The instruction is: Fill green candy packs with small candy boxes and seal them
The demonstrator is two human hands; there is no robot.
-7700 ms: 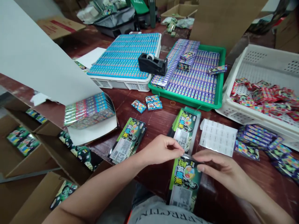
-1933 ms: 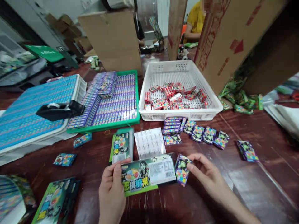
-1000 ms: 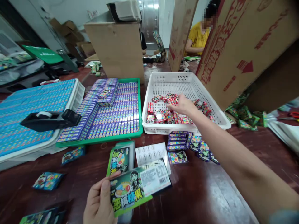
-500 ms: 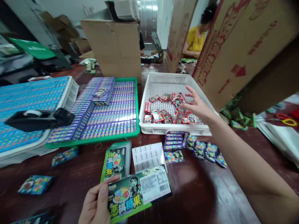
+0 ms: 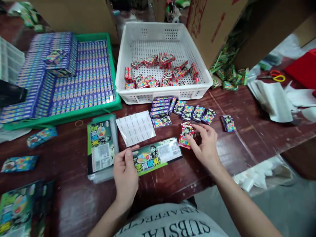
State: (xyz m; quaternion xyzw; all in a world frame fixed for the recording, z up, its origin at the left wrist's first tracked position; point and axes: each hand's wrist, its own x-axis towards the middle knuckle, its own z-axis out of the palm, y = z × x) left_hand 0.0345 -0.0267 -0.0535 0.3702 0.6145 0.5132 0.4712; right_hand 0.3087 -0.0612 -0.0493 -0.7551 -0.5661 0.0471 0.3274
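Observation:
Pinched by its left end, a flat green-and-black printed candy bag (image 5: 158, 154) is in my left hand (image 5: 126, 171). My right hand (image 5: 204, 144) grips a small red candy box (image 5: 185, 134) close to the bag's right end; whether a second box lies behind it I cannot tell. Just beyond are several purple candy boxes (image 5: 189, 112), some stacked and some in a slanting row. A sheet of round stickers (image 5: 136, 127) lies behind the bag. Left of my left hand rests a pile of similar printed bags (image 5: 101, 148).
A white perforated crate (image 5: 164, 93) holds loose red boxes. Beside it stands a green tray (image 5: 98, 113) filled with purple boxes. Scissors (image 5: 278, 77) and white paper (image 5: 270, 102) lie at the right. Cardboard boxes (image 5: 76, 16) stand behind. More bags (image 5: 18, 210) are at the lower left.
My right hand has come back from the white crate with a red candy box, down beside the bag. The view has tilted downward and turned right. My left hand still holds the bag.

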